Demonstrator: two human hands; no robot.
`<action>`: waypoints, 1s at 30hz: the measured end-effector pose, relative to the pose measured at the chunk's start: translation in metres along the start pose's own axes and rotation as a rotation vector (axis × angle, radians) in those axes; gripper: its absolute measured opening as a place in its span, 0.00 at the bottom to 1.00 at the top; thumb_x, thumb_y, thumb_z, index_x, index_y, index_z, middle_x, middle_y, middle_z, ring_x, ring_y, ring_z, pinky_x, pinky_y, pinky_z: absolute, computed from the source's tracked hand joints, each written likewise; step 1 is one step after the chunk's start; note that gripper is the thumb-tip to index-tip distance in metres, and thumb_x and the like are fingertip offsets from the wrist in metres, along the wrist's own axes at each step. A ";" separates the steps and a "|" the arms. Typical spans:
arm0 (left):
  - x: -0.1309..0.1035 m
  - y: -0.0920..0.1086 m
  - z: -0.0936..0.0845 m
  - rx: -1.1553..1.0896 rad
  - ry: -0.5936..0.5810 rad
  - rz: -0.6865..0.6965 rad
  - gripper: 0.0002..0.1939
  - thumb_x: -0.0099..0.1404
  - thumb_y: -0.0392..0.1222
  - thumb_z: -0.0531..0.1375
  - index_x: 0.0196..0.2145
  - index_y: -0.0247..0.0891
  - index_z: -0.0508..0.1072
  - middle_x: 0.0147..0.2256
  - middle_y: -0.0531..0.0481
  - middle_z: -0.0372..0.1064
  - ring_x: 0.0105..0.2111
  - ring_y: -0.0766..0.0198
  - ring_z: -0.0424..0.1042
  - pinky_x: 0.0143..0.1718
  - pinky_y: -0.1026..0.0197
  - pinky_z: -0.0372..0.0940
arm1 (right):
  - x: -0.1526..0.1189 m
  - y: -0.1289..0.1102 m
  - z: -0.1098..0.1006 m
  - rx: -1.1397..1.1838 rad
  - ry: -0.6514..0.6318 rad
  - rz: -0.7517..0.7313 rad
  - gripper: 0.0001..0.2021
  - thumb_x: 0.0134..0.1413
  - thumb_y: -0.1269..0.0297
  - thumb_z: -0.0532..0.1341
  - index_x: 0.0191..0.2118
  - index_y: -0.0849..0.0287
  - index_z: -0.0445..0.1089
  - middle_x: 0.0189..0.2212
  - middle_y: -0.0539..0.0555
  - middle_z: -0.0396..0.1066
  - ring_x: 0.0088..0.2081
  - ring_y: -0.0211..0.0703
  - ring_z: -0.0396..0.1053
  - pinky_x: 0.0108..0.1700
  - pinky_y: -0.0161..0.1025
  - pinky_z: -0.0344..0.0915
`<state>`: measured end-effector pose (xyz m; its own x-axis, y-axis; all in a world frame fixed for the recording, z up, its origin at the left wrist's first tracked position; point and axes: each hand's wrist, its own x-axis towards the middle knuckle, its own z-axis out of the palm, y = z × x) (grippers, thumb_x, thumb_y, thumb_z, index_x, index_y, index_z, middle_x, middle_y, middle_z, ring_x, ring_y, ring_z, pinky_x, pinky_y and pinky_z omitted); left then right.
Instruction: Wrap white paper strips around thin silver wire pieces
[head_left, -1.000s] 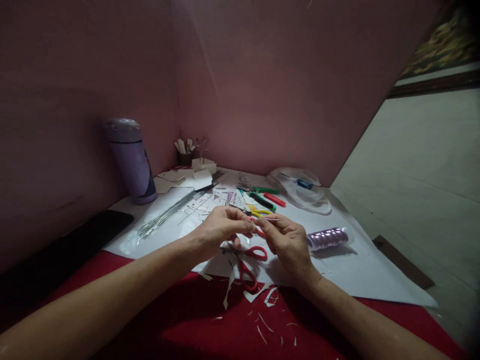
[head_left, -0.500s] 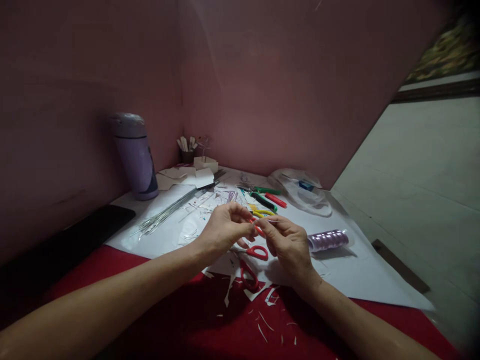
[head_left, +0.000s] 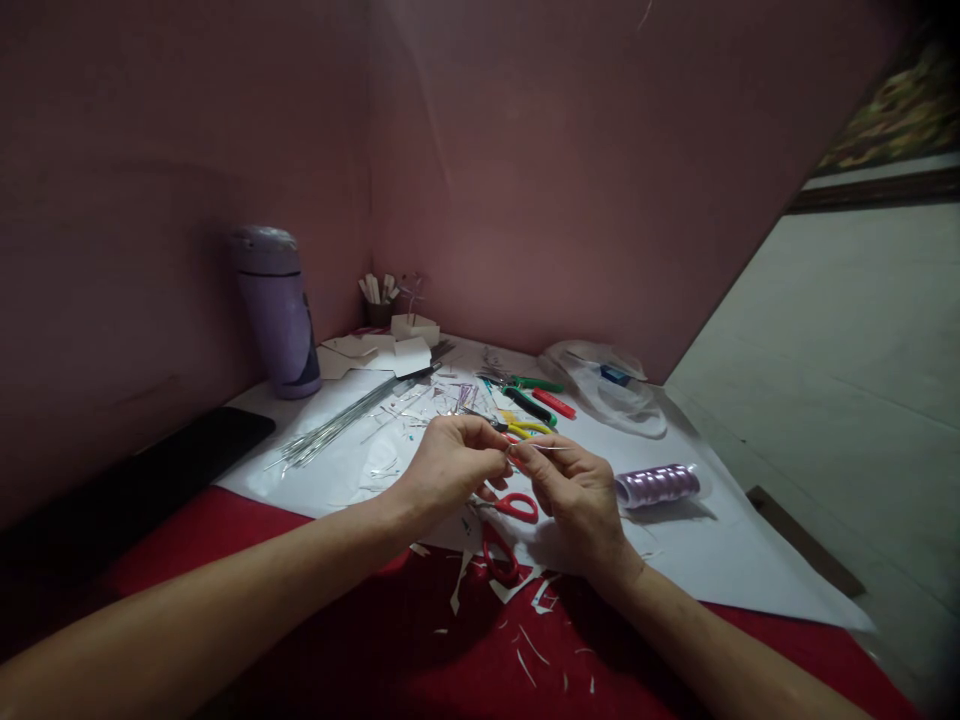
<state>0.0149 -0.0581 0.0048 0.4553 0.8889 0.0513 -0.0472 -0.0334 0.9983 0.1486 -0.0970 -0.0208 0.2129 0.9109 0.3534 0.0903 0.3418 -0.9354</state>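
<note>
My right hand (head_left: 574, 495) pinches a thin pale wire (head_left: 555, 448), which sticks out to the right past its knuckles. The fingertips of my left hand (head_left: 454, 465) are closed at the wire's other end and touch those of the right; exactly what lies between the tips is hidden. Just below the hands lie scissors with red handles (head_left: 517, 510), their blades partly behind my left fingers. Beyond the fingertips are yellow-handled pliers (head_left: 525, 428). A spool of shiny purple thread (head_left: 658, 485) rests to the right of my right hand.
Behind the hands lie green-and-black-handled pliers (head_left: 531, 406), a red cutter (head_left: 554, 402) and a clear plastic bag (head_left: 637, 405). At left are a bundle of wires (head_left: 337, 420), a purple tumbler (head_left: 276, 320) and a dark flat object (head_left: 217, 440). Paper scraps (head_left: 517, 585) litter the red cloth.
Both hands keep their pinch, with the fingertips slightly closer together. The whole view has shifted a little; the objects on the table stay where they were.
</note>
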 end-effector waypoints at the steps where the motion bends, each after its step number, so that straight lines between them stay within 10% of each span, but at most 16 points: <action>1: 0.000 0.000 0.000 0.010 0.005 0.001 0.03 0.46 0.30 0.57 0.22 0.32 0.70 0.21 0.50 0.68 0.22 0.67 0.68 0.22 0.64 0.64 | 0.000 0.000 0.000 -0.006 -0.004 -0.001 0.09 0.47 0.60 0.64 0.28 0.61 0.69 0.12 0.42 0.54 0.14 0.29 0.48 0.16 0.30 0.47; 30: -0.006 0.000 0.001 -0.019 0.021 0.006 0.03 0.46 0.29 0.57 0.23 0.32 0.69 0.20 0.51 0.67 0.21 0.67 0.68 0.23 0.64 0.65 | -0.003 0.002 0.001 -0.046 -0.023 -0.044 0.06 0.50 0.62 0.62 0.28 0.59 0.71 0.20 0.47 0.68 0.21 0.34 0.63 0.24 0.32 0.62</action>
<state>0.0125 -0.0640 0.0041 0.4364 0.8980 0.0564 -0.0666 -0.0303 0.9973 0.1470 -0.0989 -0.0240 0.1852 0.9005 0.3934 0.1434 0.3713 -0.9174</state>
